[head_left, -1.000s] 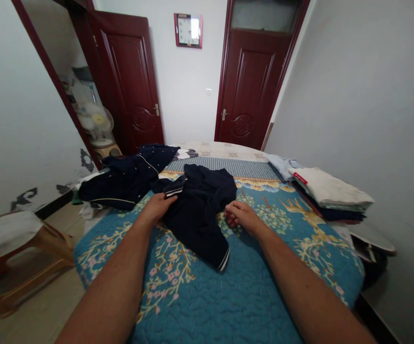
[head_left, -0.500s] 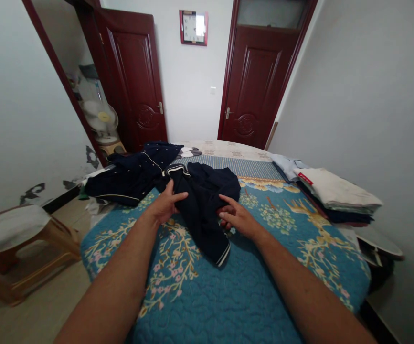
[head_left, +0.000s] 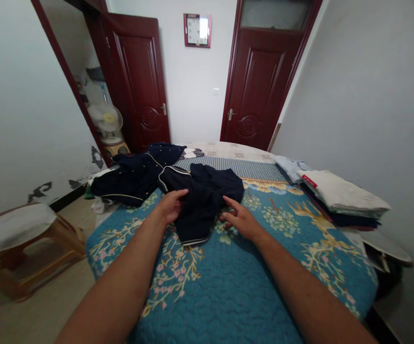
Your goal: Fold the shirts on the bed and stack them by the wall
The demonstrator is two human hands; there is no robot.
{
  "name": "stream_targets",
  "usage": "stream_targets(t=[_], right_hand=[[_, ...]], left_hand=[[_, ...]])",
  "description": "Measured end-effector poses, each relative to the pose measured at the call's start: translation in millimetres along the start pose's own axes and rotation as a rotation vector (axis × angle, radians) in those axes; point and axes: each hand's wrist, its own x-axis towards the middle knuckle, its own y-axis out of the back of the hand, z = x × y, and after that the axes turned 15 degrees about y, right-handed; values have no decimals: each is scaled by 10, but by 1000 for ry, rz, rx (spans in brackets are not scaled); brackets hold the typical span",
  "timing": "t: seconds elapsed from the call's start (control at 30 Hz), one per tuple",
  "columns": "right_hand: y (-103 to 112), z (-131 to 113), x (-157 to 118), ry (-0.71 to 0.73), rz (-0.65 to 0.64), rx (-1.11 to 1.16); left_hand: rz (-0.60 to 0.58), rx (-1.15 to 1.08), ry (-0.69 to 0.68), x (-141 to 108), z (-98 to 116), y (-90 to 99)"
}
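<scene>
A navy shirt (head_left: pixel 207 191) with white-striped trim lies loosely on the blue quilted cover (head_left: pixel 228 286). Its trimmed collar end points to the far left, while a striped sleeve hem lies towards me. At the shirt's left edge, my left hand (head_left: pixel 171 208) grips the cloth, thumb on top and fingers partly hidden beneath. By the opposite edge, my right hand (head_left: pixel 240 220) has its fingers apart, the index fingertip touching the cloth. A second dark navy garment (head_left: pixel 131 177), dotted with pale spots and edged with light piping, lies just beyond to the left.
Folded clothes (head_left: pixel 346 193) are stacked on the table's right side. Grey and white socks or small cloths (head_left: pixel 192 153) lie at the far edge. A stool (head_left: pixel 24 239) stands on the floor at left, and a fan (head_left: pixel 106 119) is by the open door.
The near sleeve has swung left and now lies flatter and shorter towards me. The collar end has spread out. My left hand has shifted slightly right; my right hand stays beside the shirt.
</scene>
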Motion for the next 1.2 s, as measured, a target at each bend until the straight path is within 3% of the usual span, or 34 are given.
stream_targets(t=[0.07,0.13,0.23,0.33,0.4,0.5,0.57,0.7,0.77,0.87,0.97,1.07,1.2], right_hand=[[4,13,2,-12,32,-36],[31,8,10,-12,95,-152],[113,-81,20,62,245,-364],[218,-241,5,181,426,-472],[276,-318,-13,226,479,-531],[312,-299,-24,214,393,-638],[305,-210,-12,233,308,-719],[282,1,34,395,245,-841],[283,77,50,479,216,-871],[287,146,58,570,88,-916],[269,157,58,606,-48,-922],[232,93,59,544,-128,-916],[174,-41,64,474,-154,-927]], left_hand=[[40,193,83,-1,-137,-33],[105,216,36,-6,-200,-70],[138,49,-77,-27,-119,-95],[94,-102,-162,-67,53,-80],[86,-147,-198,-101,136,-66],[64,-143,-220,-165,170,-60],[-23,-70,-199,-220,145,-65],[-259,222,-159,-318,41,-85],[-310,322,-123,-338,-12,-97],[-327,354,-21,-335,-52,-103],[-299,196,-46,-337,-10,-77],[-209,1,-137,-361,109,-11],[-140,-115,-49,-368,268,111]])
